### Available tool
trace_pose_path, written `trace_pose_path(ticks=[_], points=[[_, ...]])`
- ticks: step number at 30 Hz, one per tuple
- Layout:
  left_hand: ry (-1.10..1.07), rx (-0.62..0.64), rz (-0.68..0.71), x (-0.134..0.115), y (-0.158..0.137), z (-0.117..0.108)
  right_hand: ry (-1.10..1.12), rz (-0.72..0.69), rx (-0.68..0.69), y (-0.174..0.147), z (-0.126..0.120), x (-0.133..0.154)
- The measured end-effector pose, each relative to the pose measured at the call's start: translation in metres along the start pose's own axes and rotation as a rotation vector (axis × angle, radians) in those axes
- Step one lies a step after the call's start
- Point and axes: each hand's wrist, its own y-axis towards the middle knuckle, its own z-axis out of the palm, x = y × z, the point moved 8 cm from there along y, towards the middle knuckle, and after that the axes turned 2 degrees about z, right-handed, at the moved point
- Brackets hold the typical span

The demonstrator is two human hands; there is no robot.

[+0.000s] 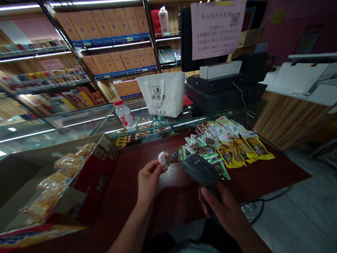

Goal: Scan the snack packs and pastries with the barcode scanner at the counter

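Between the thumb and fingers of my left hand [150, 178] is one end of a small clear snack packet [172, 156] with a green-edged far end. My right hand [221, 202] is wrapped round the handle of a dark grey barcode scanner [200, 169], whose head points left and forward, close to the packet. Behind the scanner lies a pile of similar green-edged snack packets [207, 146]. To their right are several yellow-edged pouches [259, 147] of brown food, with paler pouches [214, 128] farther back.
An open carton [91, 182] of wrapped bread-like snacks stands at left. Beyond the dark red counter [137, 172] are a glass case, a red-capped bottle [125, 115], a white bag [163, 95] and a monitor [186, 40] with a paper notice. A black cable [263, 201] hangs at right.
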Motion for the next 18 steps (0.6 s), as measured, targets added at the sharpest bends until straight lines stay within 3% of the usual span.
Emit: trace_pose_path(ticks=[5, 11, 15, 18], points=[[0.011, 0.136, -0.081, 0.016, 0.027, 0.047, 0.105, -0.001, -0.240, 0.001, -0.051, 0.000], [0.045, 0.298, -0.193, 0.032, 0.062, 0.129, 0.272, -0.047, -0.509, -0.012, -0.102, 0.011], [0.133, 0.352, -0.183, 0.036, 0.079, 0.170, 0.294, -0.062, -0.529, -0.017, -0.112, 0.007], [0.256, 0.364, -0.162, 0.042, 0.088, 0.182, 0.298, 0.006, -0.507, -0.017, -0.115, -0.007]])
